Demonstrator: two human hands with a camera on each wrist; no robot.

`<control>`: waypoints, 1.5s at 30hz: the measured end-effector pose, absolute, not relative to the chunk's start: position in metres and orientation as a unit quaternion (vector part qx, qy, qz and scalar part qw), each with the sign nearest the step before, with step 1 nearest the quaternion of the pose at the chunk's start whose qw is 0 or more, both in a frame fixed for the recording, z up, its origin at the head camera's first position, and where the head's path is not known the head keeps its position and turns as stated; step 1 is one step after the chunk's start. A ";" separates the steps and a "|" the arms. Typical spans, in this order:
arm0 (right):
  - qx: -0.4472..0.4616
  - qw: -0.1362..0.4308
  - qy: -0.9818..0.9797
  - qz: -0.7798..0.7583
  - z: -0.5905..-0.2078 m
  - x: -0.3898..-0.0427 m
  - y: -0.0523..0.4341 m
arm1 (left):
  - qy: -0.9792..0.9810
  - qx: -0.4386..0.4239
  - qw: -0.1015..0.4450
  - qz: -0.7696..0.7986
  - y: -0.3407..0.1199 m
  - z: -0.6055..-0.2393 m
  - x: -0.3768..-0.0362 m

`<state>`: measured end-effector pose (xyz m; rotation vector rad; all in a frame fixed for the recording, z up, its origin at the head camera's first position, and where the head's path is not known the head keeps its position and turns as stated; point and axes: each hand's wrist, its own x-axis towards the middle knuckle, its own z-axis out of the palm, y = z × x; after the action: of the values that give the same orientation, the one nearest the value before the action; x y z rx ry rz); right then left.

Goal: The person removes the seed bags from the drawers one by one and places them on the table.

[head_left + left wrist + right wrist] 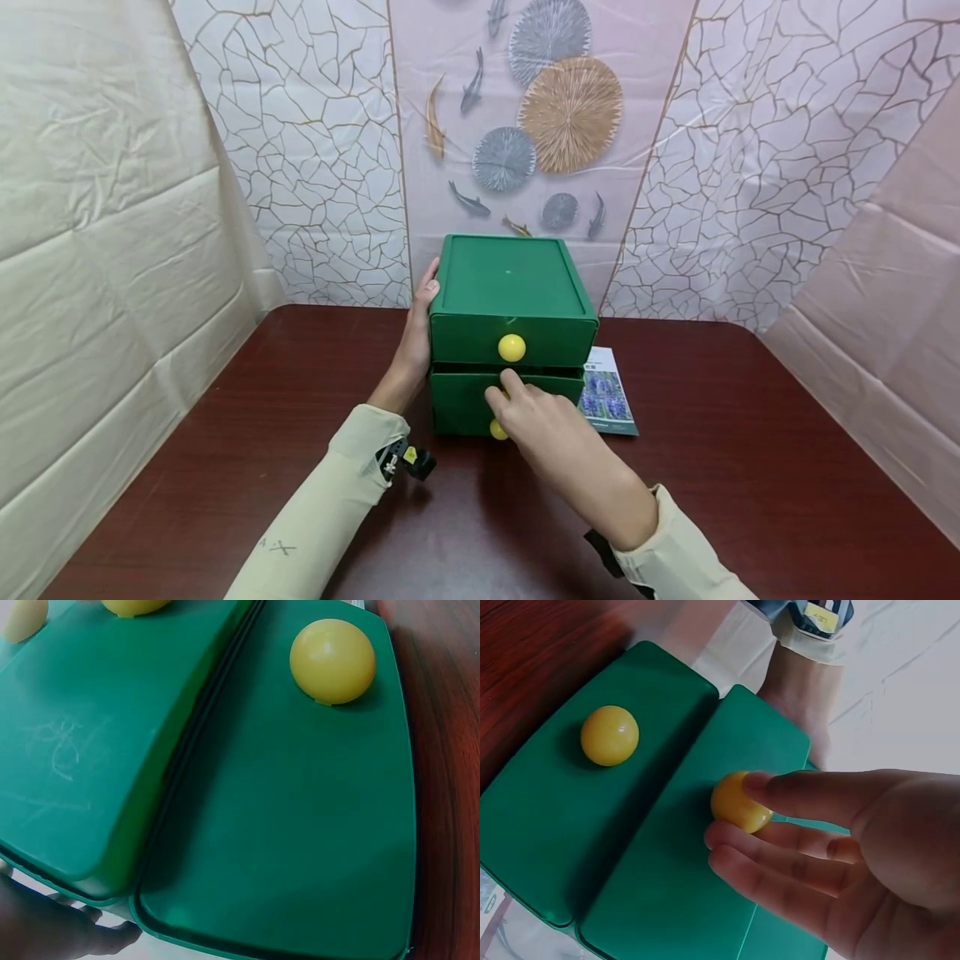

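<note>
Right hand (551, 425) pinches the lower round yellow plastic knob (739, 802), straight ahead; left hand (415, 337) lies flat against the green plastic two-drawer box (510, 287) side.

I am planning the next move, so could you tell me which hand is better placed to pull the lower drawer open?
The right hand: its fingers touch the lower drawer's yellow knob. The left hand rests against the green drawer box's side.
</note>
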<state>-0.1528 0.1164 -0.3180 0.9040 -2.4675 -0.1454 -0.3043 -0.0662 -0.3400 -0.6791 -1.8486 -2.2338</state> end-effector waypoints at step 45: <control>0.353 0.185 -0.915 -0.065 -0.295 -0.121 0.114 | -0.647 -0.217 0.089 -0.725 -0.069 -0.335 -0.301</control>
<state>-0.1209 0.1135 -0.2945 0.9947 -2.5785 -0.1829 -0.3012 -0.0691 -0.3351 -0.6466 -1.9261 -2.1579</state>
